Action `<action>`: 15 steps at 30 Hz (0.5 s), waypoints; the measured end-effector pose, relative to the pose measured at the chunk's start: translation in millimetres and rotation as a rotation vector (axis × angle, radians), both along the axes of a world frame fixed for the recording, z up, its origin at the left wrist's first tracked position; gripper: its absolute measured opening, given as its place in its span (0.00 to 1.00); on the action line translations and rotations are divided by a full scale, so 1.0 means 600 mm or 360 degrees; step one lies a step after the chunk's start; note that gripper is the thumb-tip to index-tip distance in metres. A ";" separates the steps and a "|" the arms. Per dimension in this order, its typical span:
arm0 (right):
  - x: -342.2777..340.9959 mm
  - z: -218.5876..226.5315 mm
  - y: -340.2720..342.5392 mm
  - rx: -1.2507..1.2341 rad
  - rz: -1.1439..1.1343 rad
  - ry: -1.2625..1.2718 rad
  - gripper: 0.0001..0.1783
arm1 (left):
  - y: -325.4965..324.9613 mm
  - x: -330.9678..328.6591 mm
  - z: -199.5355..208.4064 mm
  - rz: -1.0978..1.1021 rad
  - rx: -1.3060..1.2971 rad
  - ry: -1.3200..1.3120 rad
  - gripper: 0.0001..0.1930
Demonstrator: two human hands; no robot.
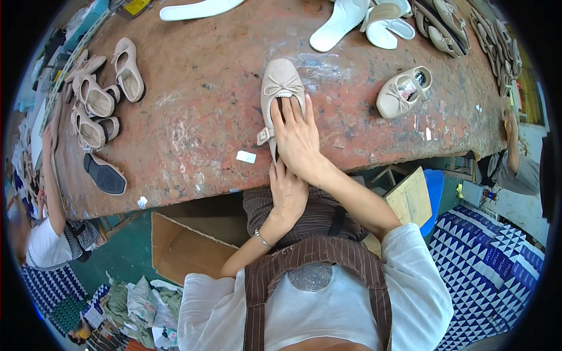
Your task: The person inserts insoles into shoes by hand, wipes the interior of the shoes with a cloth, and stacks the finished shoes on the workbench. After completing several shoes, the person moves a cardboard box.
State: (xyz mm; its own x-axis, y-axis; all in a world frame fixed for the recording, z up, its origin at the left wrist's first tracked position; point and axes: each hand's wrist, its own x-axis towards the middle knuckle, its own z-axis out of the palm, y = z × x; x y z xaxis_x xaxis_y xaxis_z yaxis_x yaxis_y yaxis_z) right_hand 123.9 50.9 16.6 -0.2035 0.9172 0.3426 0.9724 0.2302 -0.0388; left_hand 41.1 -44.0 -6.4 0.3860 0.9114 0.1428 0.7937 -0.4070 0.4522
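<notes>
A beige ballet shoe point(283, 70) with a bow and a buckled strap lies toe-away near the table's front edge. Into its opening reach the stretched fingers of my right hand point(298, 140), pressing on the inside; one finger lies along the outer right side. A small white piece shows under the bow, at the fingertips. My left hand point(290, 193) sits below the right, its fingers closed at the shoe's heel end; the right hand hides part of them. To the right rests another beige strap shoe point(404, 92) with a bow.
Several beige shoes point(96, 99) stand at the table's left, one sole-up shoe point(105, 174) nearer. White insoles point(339, 26) lie at the back, more shoes point(442, 32) far right. Below the worn table point(199, 140) stands a cardboard box point(187, 240). Other people work at both sides.
</notes>
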 end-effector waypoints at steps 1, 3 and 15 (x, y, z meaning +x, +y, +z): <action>0.010 -0.005 0.038 -0.0102 -0.0048 0.0046 0.21 | 0.008 0.002 0.004 -0.0012 0.0118 0.0086 0.25; 0.026 0.027 0.097 -0.0803 -0.0045 -0.0245 0.12 | 0.023 0.017 0.015 -0.0006 0.0159 0.0086 0.25; 0.339 0.102 -0.045 0.0566 -0.0947 0.0886 0.11 | 0.140 -0.295 0.072 0.0365 0.0499 -0.0028 0.17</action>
